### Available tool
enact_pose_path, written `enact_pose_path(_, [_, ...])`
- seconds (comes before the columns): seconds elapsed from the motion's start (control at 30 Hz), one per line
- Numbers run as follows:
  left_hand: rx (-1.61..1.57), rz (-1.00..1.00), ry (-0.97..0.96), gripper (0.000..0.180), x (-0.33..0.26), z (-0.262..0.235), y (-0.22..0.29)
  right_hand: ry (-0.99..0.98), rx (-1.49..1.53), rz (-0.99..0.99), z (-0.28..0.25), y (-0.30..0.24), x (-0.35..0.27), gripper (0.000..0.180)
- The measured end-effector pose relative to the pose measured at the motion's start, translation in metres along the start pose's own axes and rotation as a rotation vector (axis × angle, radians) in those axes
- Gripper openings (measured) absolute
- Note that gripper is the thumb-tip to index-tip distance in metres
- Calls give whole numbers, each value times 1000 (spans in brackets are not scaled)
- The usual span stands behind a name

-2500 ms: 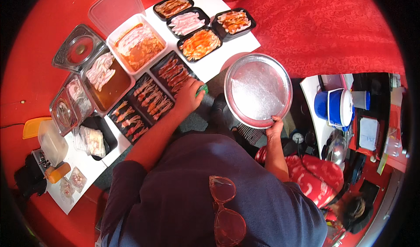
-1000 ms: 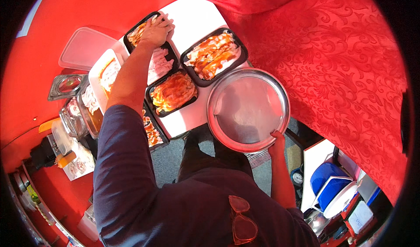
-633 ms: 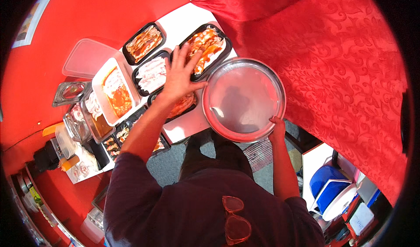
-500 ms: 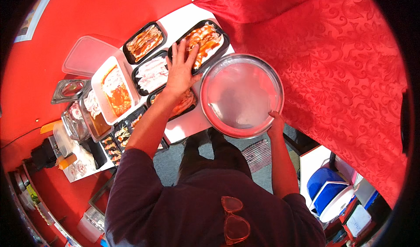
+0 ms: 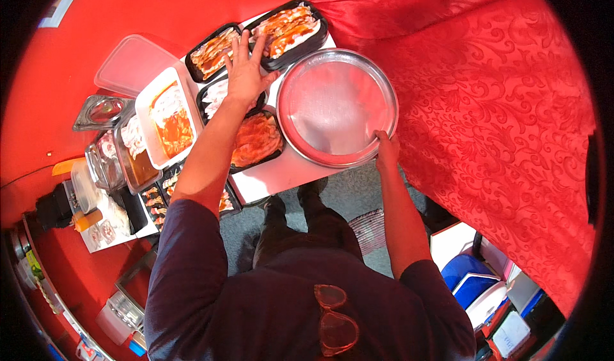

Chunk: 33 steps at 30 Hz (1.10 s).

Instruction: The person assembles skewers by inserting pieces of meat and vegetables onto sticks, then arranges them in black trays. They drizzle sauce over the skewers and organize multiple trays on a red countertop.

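Rnd tray (image 5: 338, 105): smth, shiny metal. Red drape (image 5: 486, 124): satiny cloth.

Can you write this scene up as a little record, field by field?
Left hand: fingers spread, over the black trays; contact unclear
Right hand: gripping the rim of a round tray
Black trays hold: meat-like strips, some sauced
Left of them: white tub, with orange-red sauce inside
Far right: red cloth
Lower right: blue tub
On shirt: glasses
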State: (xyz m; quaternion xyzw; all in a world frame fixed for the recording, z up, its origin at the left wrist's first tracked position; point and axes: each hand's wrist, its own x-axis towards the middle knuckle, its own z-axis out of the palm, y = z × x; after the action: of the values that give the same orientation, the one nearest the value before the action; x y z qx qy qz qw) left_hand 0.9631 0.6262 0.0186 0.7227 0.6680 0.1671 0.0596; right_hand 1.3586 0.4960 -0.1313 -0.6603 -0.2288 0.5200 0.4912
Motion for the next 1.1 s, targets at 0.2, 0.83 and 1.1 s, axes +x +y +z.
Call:
enact_pose_path(0.2, [-380, -71, 112, 93, -91, -13, -8, -151, -86, 89, -2, 5, 4, 44])
enact_pose_path(0.83, [-1300, -1482, 267, 39, -535, -53, -52, -748, -420, 245, 103, 52, -264, 33])
enact_pose_path(1.1, [-1566, -1416, 370, 45, -505, -45, -92, -762, -611, -223, 258, 112, -317, 44])
